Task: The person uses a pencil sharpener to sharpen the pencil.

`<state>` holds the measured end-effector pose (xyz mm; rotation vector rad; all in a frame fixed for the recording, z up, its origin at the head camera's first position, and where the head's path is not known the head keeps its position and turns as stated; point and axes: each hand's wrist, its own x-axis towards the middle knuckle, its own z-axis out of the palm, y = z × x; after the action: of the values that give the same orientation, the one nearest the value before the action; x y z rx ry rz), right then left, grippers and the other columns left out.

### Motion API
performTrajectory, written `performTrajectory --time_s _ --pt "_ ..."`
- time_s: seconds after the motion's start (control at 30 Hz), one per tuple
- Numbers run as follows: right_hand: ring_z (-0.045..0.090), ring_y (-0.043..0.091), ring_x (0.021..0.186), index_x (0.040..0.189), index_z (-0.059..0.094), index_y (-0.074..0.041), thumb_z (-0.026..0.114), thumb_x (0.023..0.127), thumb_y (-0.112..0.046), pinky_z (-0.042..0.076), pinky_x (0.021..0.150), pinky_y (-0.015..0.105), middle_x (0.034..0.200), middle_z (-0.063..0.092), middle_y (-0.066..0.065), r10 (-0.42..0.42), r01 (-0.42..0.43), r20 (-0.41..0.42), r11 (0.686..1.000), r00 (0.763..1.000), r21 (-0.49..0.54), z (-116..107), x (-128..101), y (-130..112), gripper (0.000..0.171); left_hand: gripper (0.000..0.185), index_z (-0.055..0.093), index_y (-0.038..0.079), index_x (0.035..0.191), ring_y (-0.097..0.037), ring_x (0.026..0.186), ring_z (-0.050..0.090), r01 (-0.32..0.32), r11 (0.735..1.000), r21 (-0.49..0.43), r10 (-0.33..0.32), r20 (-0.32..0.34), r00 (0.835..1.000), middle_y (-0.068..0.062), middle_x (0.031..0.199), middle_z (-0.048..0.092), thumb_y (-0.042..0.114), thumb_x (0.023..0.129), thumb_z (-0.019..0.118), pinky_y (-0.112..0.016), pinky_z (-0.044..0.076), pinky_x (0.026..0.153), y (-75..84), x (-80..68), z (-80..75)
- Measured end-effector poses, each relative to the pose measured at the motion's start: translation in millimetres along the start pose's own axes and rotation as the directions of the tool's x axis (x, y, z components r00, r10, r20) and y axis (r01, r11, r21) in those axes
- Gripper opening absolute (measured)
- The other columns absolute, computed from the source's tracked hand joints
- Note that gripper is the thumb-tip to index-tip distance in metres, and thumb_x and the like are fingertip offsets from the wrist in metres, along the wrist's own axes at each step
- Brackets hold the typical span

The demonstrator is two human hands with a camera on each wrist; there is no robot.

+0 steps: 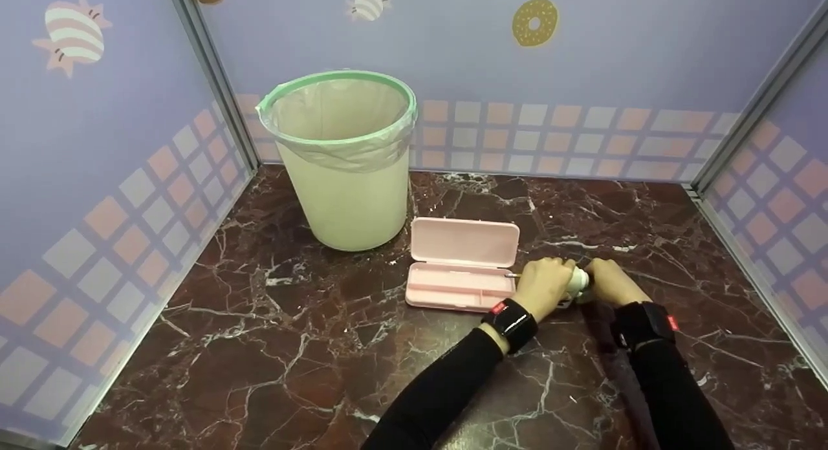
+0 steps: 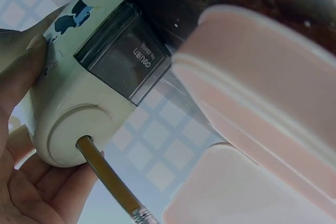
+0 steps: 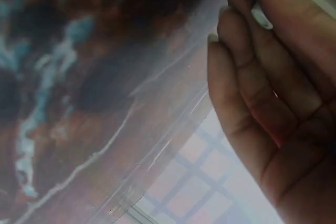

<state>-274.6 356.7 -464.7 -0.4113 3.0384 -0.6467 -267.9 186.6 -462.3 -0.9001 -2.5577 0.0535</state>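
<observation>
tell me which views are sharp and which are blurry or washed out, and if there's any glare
Head view: evenly lit and fairly sharp, soft sheen on the marble table, bin crisp. Left wrist view: pencil sharpener and pencil readable, pink case close and soft, hazy overall. Right wrist view: blurriest, right hand and marble smeared, pale glare streaks across the surface.

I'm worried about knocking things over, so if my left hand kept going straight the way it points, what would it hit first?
Probably the open pink case: the left hand, gripping the sharpener, points toward it, and the pencil end already nears it. Depth is unclear.
</observation>
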Motion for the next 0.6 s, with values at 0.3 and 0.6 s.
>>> performTrajectory --time_s 0.3,0.6 --pt "0.044 0.010 0.054 0.061 0.065 -0.003 0.084 0.058 -0.001 0.040 0.054 0.026 0.057 0.058 -0.003 -0.040 0.040 0.001 0.998 0.999 0.056 -3.9 -20.0 -7.1 0.020 0.039 0.070 0.028 0.107 -0.005 0.079 0.069 0.052 0.999 0.017 -0.052 0.007 0.999 0.011 0.092 0.073 0.046 0.074 0.079 -0.021 0.055 0.061 4.5 2.3 -2.0" --pt "0.043 0.003 0.052 0.060 0.065 -0.007 0.082 0.063 -0.002 0.039 0.052 0.022 0.058 0.060 -0.004 -0.117 0.117 -0.002 0.992 0.993 0.054 -9.9 -33.7 -9.4 0.018 0.025 0.071 0.028 0.103 -0.004 0.074 0.068 0.063 0.997 0.036 -0.062 -0.016 0.998 0.012 0.088 0.073 0.038 0.080 0.073 -0.020 0.053 0.058 9.1 2.7 -1.8"
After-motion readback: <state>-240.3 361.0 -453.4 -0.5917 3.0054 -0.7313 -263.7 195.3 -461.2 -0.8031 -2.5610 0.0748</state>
